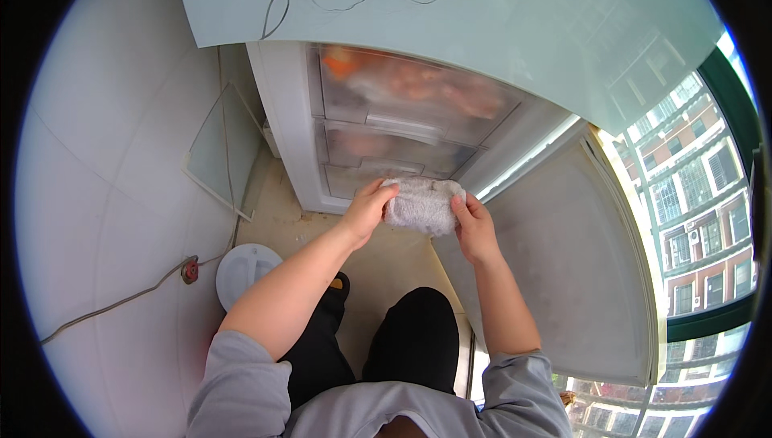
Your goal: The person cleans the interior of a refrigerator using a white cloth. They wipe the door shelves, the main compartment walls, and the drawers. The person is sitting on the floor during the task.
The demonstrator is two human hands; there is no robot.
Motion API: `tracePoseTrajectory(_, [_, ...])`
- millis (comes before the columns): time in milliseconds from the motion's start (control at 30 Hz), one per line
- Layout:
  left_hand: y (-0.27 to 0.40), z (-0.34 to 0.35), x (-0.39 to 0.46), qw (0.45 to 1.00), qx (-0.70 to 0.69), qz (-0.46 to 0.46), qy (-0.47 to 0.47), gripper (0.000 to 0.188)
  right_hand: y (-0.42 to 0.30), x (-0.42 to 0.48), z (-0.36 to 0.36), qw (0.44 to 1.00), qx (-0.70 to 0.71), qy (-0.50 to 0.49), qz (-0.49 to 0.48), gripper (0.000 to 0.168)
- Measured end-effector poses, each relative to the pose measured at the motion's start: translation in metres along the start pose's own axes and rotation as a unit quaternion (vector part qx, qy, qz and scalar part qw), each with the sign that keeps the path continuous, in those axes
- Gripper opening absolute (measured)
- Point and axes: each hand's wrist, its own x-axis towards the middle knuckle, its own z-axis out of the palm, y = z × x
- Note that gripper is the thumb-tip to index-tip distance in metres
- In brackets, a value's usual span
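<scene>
Between my two hands is a folded, whitish-grey fluffy cloth (pixel 421 204), looking like a towel. My left hand (pixel 368 212) grips its left end, thumb on top. At the right end, my right hand (pixel 475 225) pinches it with the thumb in front. The cloth is held up before the lowest part of an open freezer compartment. Behind it are clear-fronted drawers: the upper drawer (pixel 416 85) holds orange and pinkish contents, blurred by frost or the plastic. The middle drawer (pixel 395 147) shows faint pinkish contents, and the cloth partly covers the bottom drawer (pixel 344 180).
The freezer door (pixel 561 257) stands swung out to the right, near a window (pixel 705 197). A pale upper door (pixel 452 10) with a flower pattern overhangs the drawers. At left are a white round lid (pixel 244 272), a wall cable (pixel 114 305) and a leaning framed panel (pixel 220 148).
</scene>
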Motion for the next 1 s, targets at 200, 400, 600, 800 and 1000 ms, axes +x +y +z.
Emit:
tracePoseTrajectory(200, [0.01, -0.007, -0.006, 0.993, -0.097, -0.054, -0.029, 0.041, 0.026, 0.021, 0.01, 0.994, -0.049, 0.04, -0.086, 0.053])
tracePoseTrajectory(400, [0.013, -0.031, -0.013, 0.994, -0.042, -0.073, -0.067, 0.041, 0.049, 0.008, 0.021, 0.955, -0.125, -0.256, -0.088, 0.078])
tracePoseTrajectory(600, [0.019, -0.045, -0.008, 0.925, 0.334, 0.085, 0.16, 0.039, 0.045, 0.003, 0.024, 0.98, -0.128, -0.149, 0.003, 0.027])
tracePoseTrajectory(800, [0.001, -0.01, -0.028, 0.945, 0.32, 0.013, -0.06, 0.043, 0.033, -0.006, 0.046, 0.986, 0.093, -0.139, -0.011, 0.023])
tracePoseTrajectory(1000, [0.006, -0.009, -0.025, 0.964, 0.257, -0.053, 0.034, 0.045, 0.03, -0.005, 0.055, 0.948, -0.257, 0.103, -0.16, 0.043])
